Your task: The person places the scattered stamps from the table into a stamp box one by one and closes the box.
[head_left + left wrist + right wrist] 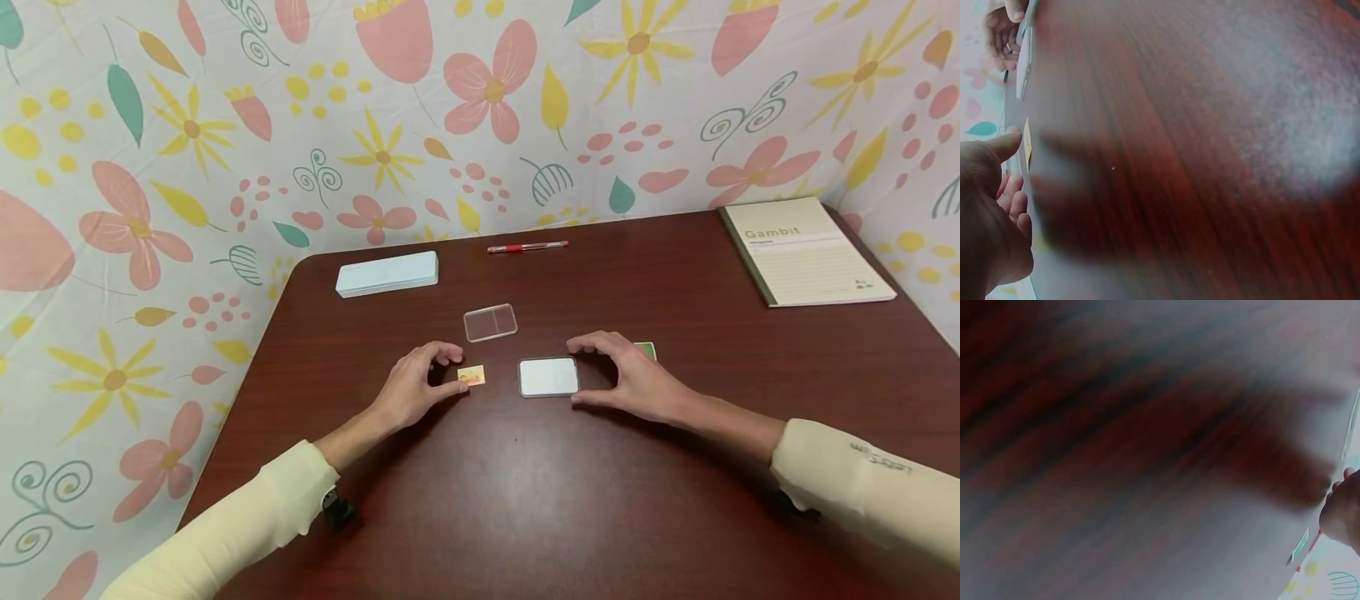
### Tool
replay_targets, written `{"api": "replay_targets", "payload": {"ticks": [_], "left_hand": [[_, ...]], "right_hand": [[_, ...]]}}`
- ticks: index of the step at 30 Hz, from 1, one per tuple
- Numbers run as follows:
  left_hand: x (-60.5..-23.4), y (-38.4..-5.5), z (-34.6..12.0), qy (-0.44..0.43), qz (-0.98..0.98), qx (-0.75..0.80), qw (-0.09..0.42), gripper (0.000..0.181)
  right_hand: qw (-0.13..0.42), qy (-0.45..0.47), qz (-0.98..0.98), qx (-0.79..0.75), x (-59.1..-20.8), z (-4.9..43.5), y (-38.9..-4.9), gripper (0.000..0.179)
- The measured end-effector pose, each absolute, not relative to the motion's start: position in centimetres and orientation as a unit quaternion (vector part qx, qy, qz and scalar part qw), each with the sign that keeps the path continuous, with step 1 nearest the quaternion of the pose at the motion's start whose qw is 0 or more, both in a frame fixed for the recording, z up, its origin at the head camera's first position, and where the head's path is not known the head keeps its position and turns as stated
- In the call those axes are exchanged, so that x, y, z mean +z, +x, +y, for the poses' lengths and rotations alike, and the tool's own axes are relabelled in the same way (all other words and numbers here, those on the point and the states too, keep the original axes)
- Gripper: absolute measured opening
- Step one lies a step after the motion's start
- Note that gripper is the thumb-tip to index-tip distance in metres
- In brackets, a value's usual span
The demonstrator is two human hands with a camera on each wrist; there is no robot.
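A small yellow-and-orange card (472, 376) lies flat on the table, also edge-on in the left wrist view. Beside its left end is my left hand (416, 383), thumb and fingers apart, thumb tip close to the card's corner. A shallow clear case (549, 377) with a white rectangle inside lies to the right. My right hand (637, 379) curves loosely at the case's right end, thumb and fingertips near its two corners; contact is unclear. Behind that hand a green card (647, 350) is partly hidden. A clear rectangular lid-like piece (491, 322) lies farther back.
Toward the back of the dark wooden table (480, 500) lie a pale blue oblong box (387, 274), a red pen (528, 247) and, at the right, a cream notebook (813, 252). A flower-patterned cloth (487, 108) hangs behind the table.
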State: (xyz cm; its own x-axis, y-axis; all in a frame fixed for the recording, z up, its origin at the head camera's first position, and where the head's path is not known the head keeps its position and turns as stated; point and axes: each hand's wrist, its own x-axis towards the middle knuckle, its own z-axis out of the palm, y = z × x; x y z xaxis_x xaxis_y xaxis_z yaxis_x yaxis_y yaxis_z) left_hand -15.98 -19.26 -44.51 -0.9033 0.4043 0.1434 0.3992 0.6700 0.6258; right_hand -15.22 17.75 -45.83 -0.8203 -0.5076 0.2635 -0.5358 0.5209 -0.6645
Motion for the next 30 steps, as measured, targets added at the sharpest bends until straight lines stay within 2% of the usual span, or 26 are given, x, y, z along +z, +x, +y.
{"api": "replay_targets", "payload": {"ticks": [30], "left_hand": [[-44.81, -15.59, -18.66, 0.210, 0.928, 0.306, -0.017, 0.033]], "right_hand": [[0.037, 0.301, -0.878, 0.372, -46.48, 16.97, -15.30, 0.064]]}}
